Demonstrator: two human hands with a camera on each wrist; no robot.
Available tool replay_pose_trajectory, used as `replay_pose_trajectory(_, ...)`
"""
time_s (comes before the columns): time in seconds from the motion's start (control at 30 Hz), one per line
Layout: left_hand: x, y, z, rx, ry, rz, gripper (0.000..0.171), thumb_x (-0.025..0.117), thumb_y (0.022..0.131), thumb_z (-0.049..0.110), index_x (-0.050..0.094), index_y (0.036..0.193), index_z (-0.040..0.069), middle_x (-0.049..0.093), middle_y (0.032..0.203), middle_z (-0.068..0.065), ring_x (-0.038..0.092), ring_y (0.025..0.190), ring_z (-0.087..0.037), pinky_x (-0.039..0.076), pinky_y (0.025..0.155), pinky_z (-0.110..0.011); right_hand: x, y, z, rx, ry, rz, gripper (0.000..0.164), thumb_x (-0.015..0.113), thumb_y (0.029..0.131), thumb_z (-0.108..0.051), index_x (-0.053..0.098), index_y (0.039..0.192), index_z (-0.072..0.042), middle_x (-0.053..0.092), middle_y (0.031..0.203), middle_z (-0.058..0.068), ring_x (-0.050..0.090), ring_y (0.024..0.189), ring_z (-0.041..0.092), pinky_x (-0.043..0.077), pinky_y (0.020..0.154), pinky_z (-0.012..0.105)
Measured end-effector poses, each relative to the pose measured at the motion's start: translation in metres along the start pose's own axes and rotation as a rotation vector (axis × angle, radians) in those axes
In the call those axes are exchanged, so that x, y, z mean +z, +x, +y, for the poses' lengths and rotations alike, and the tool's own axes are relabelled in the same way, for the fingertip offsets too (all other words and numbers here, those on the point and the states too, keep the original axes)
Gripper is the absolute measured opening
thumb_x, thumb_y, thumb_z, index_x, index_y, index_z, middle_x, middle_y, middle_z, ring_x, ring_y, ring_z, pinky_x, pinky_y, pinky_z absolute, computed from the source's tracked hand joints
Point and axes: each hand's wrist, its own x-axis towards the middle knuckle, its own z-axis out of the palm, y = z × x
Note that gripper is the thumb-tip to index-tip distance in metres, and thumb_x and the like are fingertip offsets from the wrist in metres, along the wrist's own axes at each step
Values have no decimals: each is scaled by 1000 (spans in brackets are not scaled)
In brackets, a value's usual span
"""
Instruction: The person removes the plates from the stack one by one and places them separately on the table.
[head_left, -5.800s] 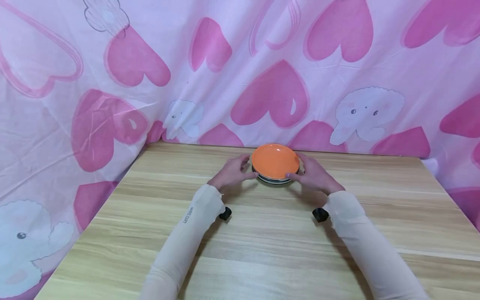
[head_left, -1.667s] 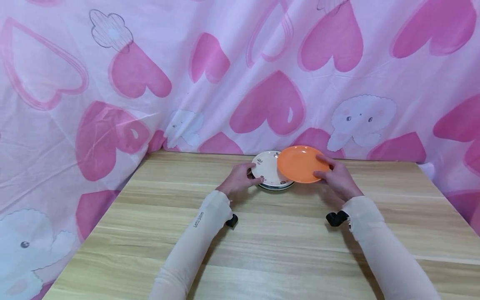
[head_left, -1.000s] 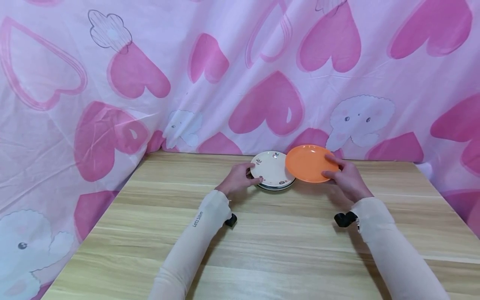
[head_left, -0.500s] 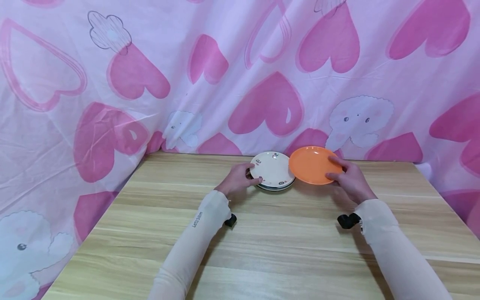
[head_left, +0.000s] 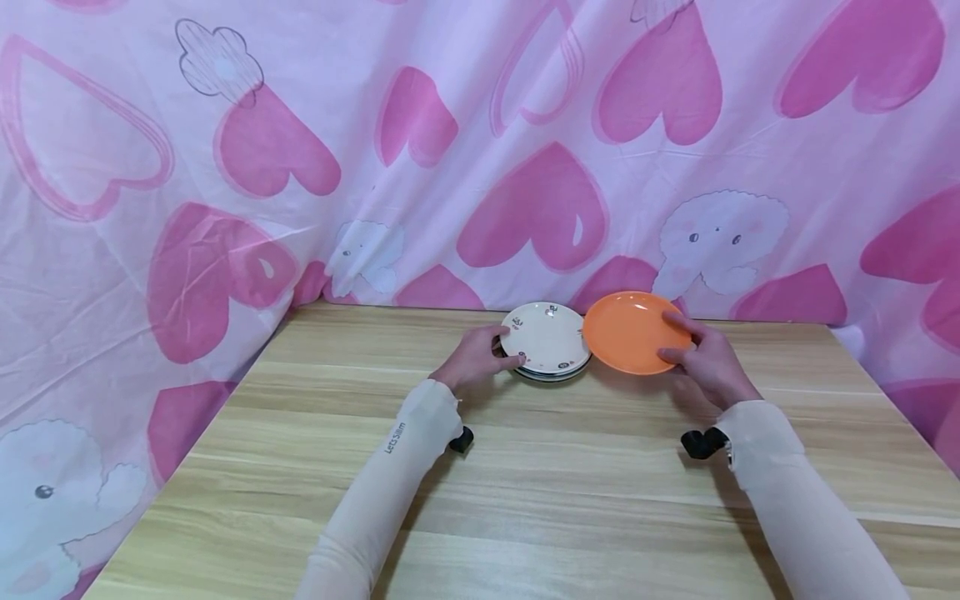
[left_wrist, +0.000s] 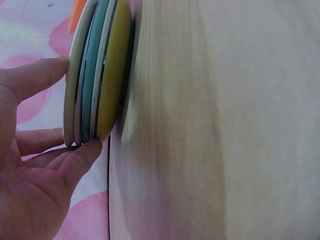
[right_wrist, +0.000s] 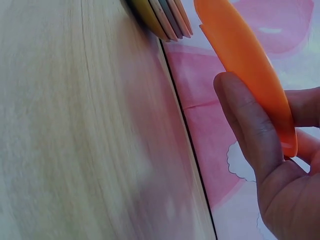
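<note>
My right hand (head_left: 708,358) pinches the rim of an orange plate (head_left: 628,332), thumb on top and fingers underneath. In the right wrist view the orange plate (right_wrist: 250,65) is held above the table, apart from the stack and slightly tilted. Left of it, a cream plate (head_left: 546,337) with small printed motifs tops a stack of plates. My left hand (head_left: 472,360) holds that stack at its left edge. The left wrist view shows the layers below, among them a teal plate (left_wrist: 93,75) and a yellow plate (left_wrist: 114,75) at the bottom; the fingers of the left hand (left_wrist: 40,185) touch their rims.
The stack stands near the back edge of a wood-grain table (head_left: 525,500). Behind and to the left hangs a pink cloth (head_left: 337,125) printed with hearts and white animals. A black piece (head_left: 703,443) sticks out from the right cuff; a similar one (head_left: 462,440) is at the left.
The orange plate, earlier on top of the stack, has been lifted off and carried right by my right hand, uncovering the cream plate. My left hand stays at the stack's left edge.
</note>
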Motion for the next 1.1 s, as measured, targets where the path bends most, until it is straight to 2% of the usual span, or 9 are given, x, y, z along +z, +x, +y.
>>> replay_pose_trajectory(0.1,0,0,0,4,5,-1,70,77,89,31,48,145,-2,55,147,-17,52,137,-26,43,117,-39,-1,0,2,-15,-10,-3,76,60,99,-8,18,161,-24,3,171,15,49,126,33,58,84,16)
replay_pose_trajectory(0.3,-1,-1,1,24,22,5,69,77,89,29,50,143,-3,57,145,-19,54,134,-27,44,115,-40,-6,-1,5,-53,-35,-5,76,60,98,-6,20,160,-22,-4,171,7,37,141,38,57,81,12)
replay_pose_trajectory(0.47,-1,0,0,24,34,5,70,77,89,32,50,143,-3,57,145,-19,54,135,-27,44,116,-40,-7,-2,7,-42,-40,5,76,61,97,-6,21,160,-23,-3,171,7,38,138,39,57,80,12)
replay_pose_trajectory(0.67,-1,0,0,15,27,1,71,77,89,31,49,145,-3,56,145,-19,54,134,-27,45,115,-39,-11,-4,9,-50,-70,0,77,61,97,-5,20,160,-22,-1,171,13,35,141,41,57,82,13)
replay_pose_trajectory(0.87,0,0,-1,5,15,-2,72,77,89,30,47,146,-2,55,147,-19,54,135,-27,44,116,-39,-14,-5,11,-57,-98,-10,77,60,97,-3,19,160,-19,2,170,17,32,144,42,54,91,22)
replay_pose_trajectory(1.1,1,0,-2,-9,-11,-3,73,77,89,30,46,147,-1,53,149,-18,52,137,-26,43,116,-38,-17,-6,16,-48,-131,-14,77,61,98,-5,20,160,-22,7,168,24,40,132,43,58,80,14)
